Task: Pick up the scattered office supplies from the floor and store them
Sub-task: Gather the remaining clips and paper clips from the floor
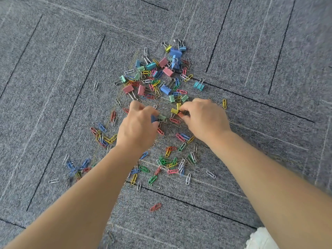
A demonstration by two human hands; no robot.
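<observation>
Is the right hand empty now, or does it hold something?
Not empty. The right hand pinches a pink binder clip between curled thumb and fingers, beside a yellow binder clip.

— Both bare arms are out in front, left arm [80,191] and right arm [269,177] angling in toward each other.
— Left hand [138,126] is knuckles up, fingers curled under, gripping a blue clip [153,118] at its fingertips.
— Right hand [204,119] is just beside it, palm down, thumb and forefinger pinching a pink clip [180,115].
— Hands close, not touching. Wrists fairly straight.
</observation>
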